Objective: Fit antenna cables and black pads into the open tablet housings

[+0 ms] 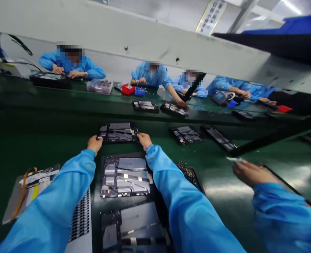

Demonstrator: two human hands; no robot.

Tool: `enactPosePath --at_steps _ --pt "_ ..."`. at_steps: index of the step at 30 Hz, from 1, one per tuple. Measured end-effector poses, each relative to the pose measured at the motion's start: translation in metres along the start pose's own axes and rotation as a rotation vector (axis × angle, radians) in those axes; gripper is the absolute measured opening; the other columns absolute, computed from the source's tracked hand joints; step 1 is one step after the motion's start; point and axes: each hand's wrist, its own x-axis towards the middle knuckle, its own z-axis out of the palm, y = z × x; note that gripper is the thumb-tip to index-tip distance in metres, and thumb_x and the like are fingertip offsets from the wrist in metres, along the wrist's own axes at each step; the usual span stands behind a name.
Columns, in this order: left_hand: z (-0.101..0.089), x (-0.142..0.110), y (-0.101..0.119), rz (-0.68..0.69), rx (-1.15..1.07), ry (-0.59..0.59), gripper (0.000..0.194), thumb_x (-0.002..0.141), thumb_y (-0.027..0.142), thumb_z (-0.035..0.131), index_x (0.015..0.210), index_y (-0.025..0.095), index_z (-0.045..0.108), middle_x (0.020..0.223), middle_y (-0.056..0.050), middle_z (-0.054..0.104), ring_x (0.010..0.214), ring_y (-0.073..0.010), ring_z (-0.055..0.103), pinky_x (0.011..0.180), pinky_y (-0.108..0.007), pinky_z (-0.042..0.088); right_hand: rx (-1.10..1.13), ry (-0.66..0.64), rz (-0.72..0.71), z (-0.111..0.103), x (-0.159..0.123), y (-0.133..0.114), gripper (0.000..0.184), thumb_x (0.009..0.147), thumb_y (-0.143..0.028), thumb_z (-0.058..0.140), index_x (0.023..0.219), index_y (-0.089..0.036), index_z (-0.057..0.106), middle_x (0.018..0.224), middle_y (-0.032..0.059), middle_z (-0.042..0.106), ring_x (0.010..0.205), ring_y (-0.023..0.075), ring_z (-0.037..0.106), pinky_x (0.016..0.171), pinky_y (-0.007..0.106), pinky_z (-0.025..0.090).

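Both my arms, in blue sleeves, reach forward over the green bench. My left hand [94, 144] grips the left end of an opened tablet [118, 133], its inner parts facing up. The tablet's right end is between the fingers of my right hand [144, 140]. Nearer to me lies a second opened tablet [126, 177], showing grey battery cells and dark flat cables. Closer still, a third opened tablet [137, 225] lies partly cut off by the bottom edge. Beside my right sleeve is a dark tray [189, 175] with many small brass-coloured parts, partly hidden by the sleeve.
At right, a co-worker's hand [252, 173] holds something small and white. Two opened tablets [186, 135] lie beyond it, near a dark slanted post [271, 138]. A grey panel with an orange strip [25, 193] lies left. Co-workers in blue sit across the bench [92, 100].
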Motion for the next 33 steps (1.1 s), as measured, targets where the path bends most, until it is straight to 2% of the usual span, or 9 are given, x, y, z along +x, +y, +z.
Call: enactPosePath --at_steps 4,9,13,15,17,20,24,29,33 --pt "-0.043 -0.048 0.021 -0.022 -0.167 -0.047 0.049 0.095 0.042 0.054 0.134 0.011 0.052 0.131 -0.013 0.062 0.118 -0.0244 0.060 0.105 -0.044 0.048 0.165 0.045 0.026 -0.046 -0.050 -0.024 0.031 0.100 -0.030 0.052 0.123 -0.013 0.064 0.118 0.0084 0.069 0.102 0.0198 0.067 0.086 0.037 0.058" --pt "-0.103 -0.196 0.026 0.089 -0.295 -0.150 0.072 0.074 0.063 0.070 0.134 0.024 0.057 0.123 -0.005 0.069 0.115 -0.0261 0.064 0.105 -0.045 0.050 0.174 0.130 -0.148 -0.111 -0.226 -0.035 0.038 0.093 -0.041 0.060 0.121 -0.018 0.071 0.117 0.0054 0.071 0.108 0.0229 0.064 0.097 0.038 0.053" --pt "-0.095 -0.331 -0.016 -0.016 -0.252 -0.176 0.078 0.068 0.071 0.069 0.133 0.029 0.058 0.113 -0.006 0.073 0.099 -0.0281 0.071 0.090 -0.044 0.059 0.089 0.157 -0.104 -0.101 -0.366 0.016 0.040 0.095 -0.049 0.057 0.121 -0.023 0.072 0.115 0.0078 0.070 0.112 0.0245 0.064 0.099 0.038 0.051" --pt "-0.079 -0.376 -0.041 0.000 -0.247 -0.161 0.068 0.073 0.068 0.065 0.129 0.031 0.061 0.121 -0.007 0.069 0.104 -0.0277 0.069 0.093 -0.042 0.058 0.054 0.188 -0.062 -0.084 -0.406 0.051 0.042 0.094 -0.052 0.055 0.118 -0.023 0.073 0.115 0.0098 0.070 0.111 0.0256 0.064 0.100 0.041 0.051" --pt "-0.066 -0.398 -0.061 0.059 -0.187 -0.126 0.060 0.075 0.066 0.062 0.123 0.030 0.065 0.131 -0.008 0.063 0.113 -0.0293 0.066 0.098 -0.043 0.056 -0.014 0.215 -0.063 -0.070 -0.424 0.076 0.042 0.094 -0.053 0.053 0.111 -0.022 0.075 0.109 0.0117 0.069 0.107 0.0270 0.064 0.097 0.043 0.052" --pt "-0.065 -0.383 -0.072 0.168 -0.018 -0.114 0.056 0.074 0.067 0.060 0.113 0.029 0.071 0.132 -0.010 0.060 0.123 -0.0337 0.059 0.106 -0.048 0.049 -0.154 0.202 -0.132 -0.070 -0.412 0.081 0.038 0.094 -0.050 0.053 0.109 -0.023 0.075 0.101 0.0118 0.067 0.102 0.0276 0.063 0.095 0.045 0.051" --pt "-0.068 -0.299 -0.051 0.147 0.111 -0.144 0.063 0.086 0.063 0.045 0.129 0.019 0.061 0.136 -0.013 0.057 0.126 -0.0304 0.056 0.110 -0.044 0.044 -0.254 0.064 -0.086 -0.088 -0.331 0.052 0.043 0.097 -0.042 0.051 0.132 -0.020 0.062 0.107 0.0111 0.067 0.102 0.0253 0.063 0.099 0.043 0.049" --pt "-0.027 -0.194 -0.024 0.087 0.187 -0.163 0.043 0.091 0.047 0.057 0.120 0.014 0.063 0.125 -0.014 0.062 0.113 -0.0262 0.062 0.099 -0.045 0.050 -0.306 -0.069 0.079 -0.070 -0.211 0.034 0.031 0.098 -0.039 0.058 0.120 -0.016 0.063 0.114 0.0089 0.066 0.100 0.0211 0.065 0.091 0.042 0.054" --pt "-0.005 -0.154 -0.026 0.093 0.243 -0.172 0.038 0.092 0.042 0.061 0.119 0.016 0.061 0.124 -0.010 0.063 0.114 -0.0245 0.060 0.099 -0.049 0.049 -0.330 -0.204 0.197 -0.051 -0.176 0.041 0.031 0.097 -0.037 0.061 0.119 -0.016 0.061 0.117 0.0071 0.064 0.098 0.0193 0.066 0.083 0.038 0.058"
